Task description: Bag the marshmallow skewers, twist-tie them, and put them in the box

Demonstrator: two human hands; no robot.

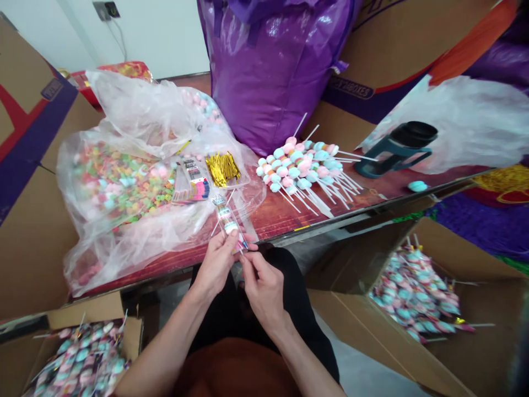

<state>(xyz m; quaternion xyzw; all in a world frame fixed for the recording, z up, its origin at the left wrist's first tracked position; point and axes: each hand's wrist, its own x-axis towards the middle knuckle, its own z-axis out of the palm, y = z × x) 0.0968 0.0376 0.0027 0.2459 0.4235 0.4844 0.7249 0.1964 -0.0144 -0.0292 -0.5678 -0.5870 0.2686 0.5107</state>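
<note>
My left hand (221, 259) is closed around a marshmallow candy skewer (227, 220) in a clear printed wrapper, held tilted over the table's front edge. At the wrapper's gathered lower end, the thumb and fingers of my right hand (262, 281) pinch together by the stick. Whether a tie is also between those fingertips is too small to tell. Just beyond my hands lie a stack of printed clear wrappers (192, 184) and a tray of gold twist ties (223, 169). A pile of unwrapped pink and blue candy skewers (303, 165) lies to the right.
Loose gummy candies (128, 182) fill a large plastic bag at left. Behind stands a purple bag (273, 71). A dark bottle (394, 149) and one blue marshmallow (417, 186) sit at right. Below the table, the left box (134, 331) and right box (355, 331) contain wrapped skewers.
</note>
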